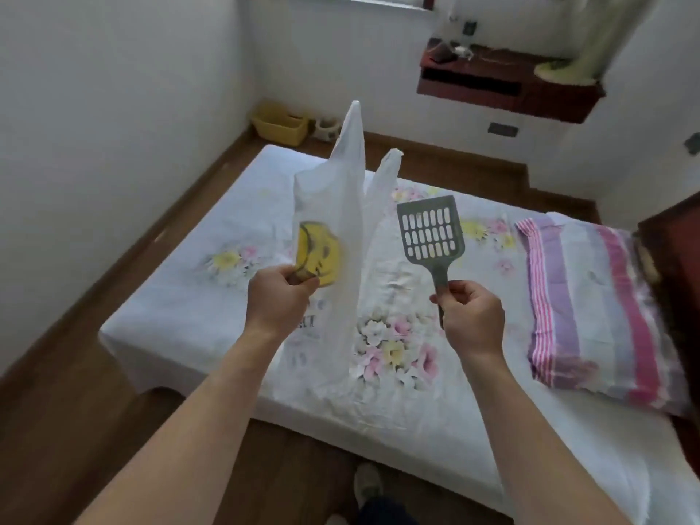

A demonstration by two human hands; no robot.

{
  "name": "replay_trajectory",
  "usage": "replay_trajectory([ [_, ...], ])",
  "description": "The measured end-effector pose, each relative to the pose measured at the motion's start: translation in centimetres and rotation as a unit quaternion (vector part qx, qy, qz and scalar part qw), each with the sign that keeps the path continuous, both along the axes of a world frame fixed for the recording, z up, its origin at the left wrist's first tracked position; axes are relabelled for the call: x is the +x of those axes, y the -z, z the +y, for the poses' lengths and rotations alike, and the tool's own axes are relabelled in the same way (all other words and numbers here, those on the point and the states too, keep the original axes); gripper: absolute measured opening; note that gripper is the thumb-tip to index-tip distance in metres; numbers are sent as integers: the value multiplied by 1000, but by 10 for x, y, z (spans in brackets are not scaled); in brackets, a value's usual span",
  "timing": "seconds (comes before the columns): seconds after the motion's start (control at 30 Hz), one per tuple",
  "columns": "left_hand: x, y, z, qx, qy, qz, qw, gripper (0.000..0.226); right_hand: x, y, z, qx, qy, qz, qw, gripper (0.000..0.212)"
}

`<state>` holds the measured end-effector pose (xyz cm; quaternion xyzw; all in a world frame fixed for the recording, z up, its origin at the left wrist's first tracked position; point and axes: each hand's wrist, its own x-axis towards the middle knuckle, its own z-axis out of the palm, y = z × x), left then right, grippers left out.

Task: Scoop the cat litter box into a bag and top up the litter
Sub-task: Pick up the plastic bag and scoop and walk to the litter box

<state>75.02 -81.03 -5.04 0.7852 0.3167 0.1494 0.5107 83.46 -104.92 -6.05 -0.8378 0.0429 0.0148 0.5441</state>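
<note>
Head view. The left hand (282, 295) holds a white plastic bag (342, 229) above the bed (182, 316), its fingers curled around the film beside a yellow smiley print (317, 253); the two bag handles point upward. The right hand (469, 316) grips the handle of a grey slotted litter scoop (431, 233), blade upright, just beside the bag and apart from it. A striped pillow (591, 308) lies on the bed at right. A yellow basket (280, 125) stands on the floor in the far corner.
</note>
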Motion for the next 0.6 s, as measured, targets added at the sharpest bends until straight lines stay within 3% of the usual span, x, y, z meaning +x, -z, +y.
replay_trajectory([
  [0.33, -74, -2, 152, 18, -264, 7, 964, 16, 31, 2, 222, 11, -254, 5, 967, 13],
  [0.6, -163, -10, 253, 41, -375, -6, 926, 11, -18, 16, 391, -5, -388, 27, 921, 12],
])
